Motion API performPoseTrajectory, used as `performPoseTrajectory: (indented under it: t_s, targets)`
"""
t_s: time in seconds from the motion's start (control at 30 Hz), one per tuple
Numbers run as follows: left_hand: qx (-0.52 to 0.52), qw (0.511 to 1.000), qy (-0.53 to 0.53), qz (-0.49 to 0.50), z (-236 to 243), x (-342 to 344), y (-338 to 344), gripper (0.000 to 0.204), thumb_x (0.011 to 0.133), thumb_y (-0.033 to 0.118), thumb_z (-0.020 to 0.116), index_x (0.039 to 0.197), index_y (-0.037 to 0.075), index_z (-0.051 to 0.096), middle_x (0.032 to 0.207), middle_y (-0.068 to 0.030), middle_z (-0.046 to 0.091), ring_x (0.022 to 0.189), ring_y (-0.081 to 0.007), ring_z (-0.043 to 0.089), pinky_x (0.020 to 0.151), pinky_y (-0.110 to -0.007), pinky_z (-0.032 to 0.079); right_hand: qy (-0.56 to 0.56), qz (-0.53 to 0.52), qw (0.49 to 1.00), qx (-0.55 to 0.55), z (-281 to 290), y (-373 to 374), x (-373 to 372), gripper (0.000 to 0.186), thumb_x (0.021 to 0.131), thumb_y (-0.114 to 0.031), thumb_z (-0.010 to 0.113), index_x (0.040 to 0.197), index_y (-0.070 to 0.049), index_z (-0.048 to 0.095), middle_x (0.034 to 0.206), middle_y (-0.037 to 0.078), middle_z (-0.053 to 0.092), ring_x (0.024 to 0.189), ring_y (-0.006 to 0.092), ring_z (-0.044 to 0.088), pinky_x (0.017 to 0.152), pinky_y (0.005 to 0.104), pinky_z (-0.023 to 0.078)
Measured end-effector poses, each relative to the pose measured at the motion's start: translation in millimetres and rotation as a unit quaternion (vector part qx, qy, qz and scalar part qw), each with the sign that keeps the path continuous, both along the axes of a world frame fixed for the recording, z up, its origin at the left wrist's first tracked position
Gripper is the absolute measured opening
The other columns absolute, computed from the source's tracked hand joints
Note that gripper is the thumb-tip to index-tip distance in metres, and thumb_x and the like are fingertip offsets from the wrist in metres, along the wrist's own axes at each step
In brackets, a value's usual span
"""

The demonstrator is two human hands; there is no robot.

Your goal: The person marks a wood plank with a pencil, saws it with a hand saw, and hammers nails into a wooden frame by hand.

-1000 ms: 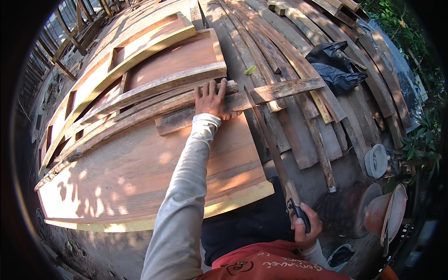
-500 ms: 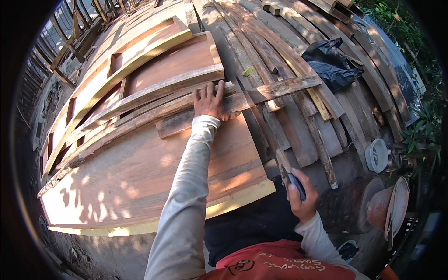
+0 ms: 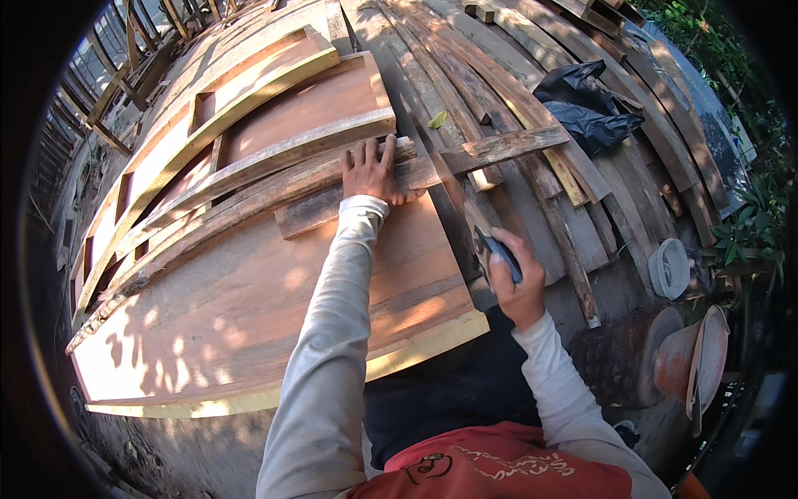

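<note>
Handsaw (image 3: 476,224) farther across rough plank (image 3: 501,150)

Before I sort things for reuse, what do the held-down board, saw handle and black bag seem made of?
Board: wood, apparently unfinished, from its rough, patchy face. Saw handle: perhaps plastic, from its smooth dark look. Black bag: likely thin plastic, from its glossy creases.

A black bag (image 3: 587,110) lay at two o'clock, a pale tub (image 3: 667,273) at three, and a reddish bucket (image 3: 675,368) at four.
</note>
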State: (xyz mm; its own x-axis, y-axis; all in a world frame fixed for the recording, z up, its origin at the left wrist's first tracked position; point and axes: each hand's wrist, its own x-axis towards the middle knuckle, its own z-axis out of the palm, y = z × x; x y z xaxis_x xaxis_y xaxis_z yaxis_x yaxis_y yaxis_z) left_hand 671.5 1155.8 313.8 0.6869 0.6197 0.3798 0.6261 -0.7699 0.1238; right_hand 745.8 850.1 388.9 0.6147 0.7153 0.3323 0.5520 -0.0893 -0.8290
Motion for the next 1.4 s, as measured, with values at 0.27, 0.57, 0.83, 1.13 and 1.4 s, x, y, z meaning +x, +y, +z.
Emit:
performPoseTrajectory:
  t_s: [0.27, 0.57, 0.83, 1.13, 1.4]
  targets:
    - [0.006, 1.0, 0.025, 0.0, 13.5, -1.0, 14.3, 0.13, 0.046, 0.048, 0.094, 0.16, 0.023, 0.035, 0.15, -0.0139, 0.047, 0.142, -0.0345, 0.043, 0.119, -0.062, 0.027, 0.038, 0.015, 0.999, 0.019, 28.3, -131.5, -61.1, 0.035, 0.1, -0.012, 0.055, 0.131, 0.003, 0.059, 0.103, 0.02, 0.076, 0.077, 0.0163, 0.073, 0.066, 0.0312, 0.058]
    - [0.014, 1.0, 0.003, -0.002, 4.7, 2.9, 1.0, 0.127, 0.045, 0.053, 0.094, 0.157, 0.022, 0.041, 0.145, -0.013, 0.051, 0.14, -0.0342, 0.045, 0.115, -0.055, 0.033, 0.024, 0.01, 1.0, -0.006, 12.6, 33.1, 9.3, 0.033, 0.097, -0.012, 0.064, 0.128, -0.001, 0.064, 0.104, 0.02, 0.073, 0.089, 0.0307, 0.074, 0.08, 0.0377, 0.057]
    - [0.007, 1.0, -0.001, -0.006, 16.6, -5.9, 16.4, 0.13, 0.05, 0.064, 0.091, 0.16, 0.022, 0.035, 0.15, -0.0157, 0.047, 0.143, -0.0355, 0.042, 0.119, -0.061, 0.027, 0.088, -0.012, 0.996, 0.001, 16.5, -89.4, -55.0, 0.037, 0.096, -0.011, 0.059, 0.13, 0.004, 0.062, 0.112, 0.022, 0.073, 0.094, 0.0266, 0.074, 0.084, 0.0359, 0.058]
    - [0.017, 1.0, -0.001, 0.0, 10.7, -4.6, 13.9, 0.125, 0.05, 0.054, 0.092, 0.159, 0.023, 0.038, 0.148, -0.0143, 0.049, 0.142, -0.0347, 0.043, 0.118, -0.06, 0.029, 0.06, -0.012, 0.998, -0.022, 29.3, -132.5, -63.6, 0.035, 0.098, -0.015, 0.058, 0.128, 0.004, 0.062, 0.108, 0.021, 0.076, 0.09, 0.022, 0.075, 0.081, 0.0351, 0.06]
    - [0.011, 0.999, 0.022, -0.022, -14.3, 15.2, -15.7, 0.129, 0.048, 0.057, 0.091, 0.16, 0.022, 0.037, 0.146, -0.0138, 0.051, 0.14, -0.0349, 0.044, 0.119, -0.06, 0.028, 0.096, -0.019, 0.995, 0.011, -5.0, 16.8, 21.5, 0.032, 0.096, -0.011, 0.062, 0.127, -0.001, 0.065, 0.106, 0.019, 0.073, 0.093, 0.0283, 0.073, 0.082, 0.0369, 0.056]
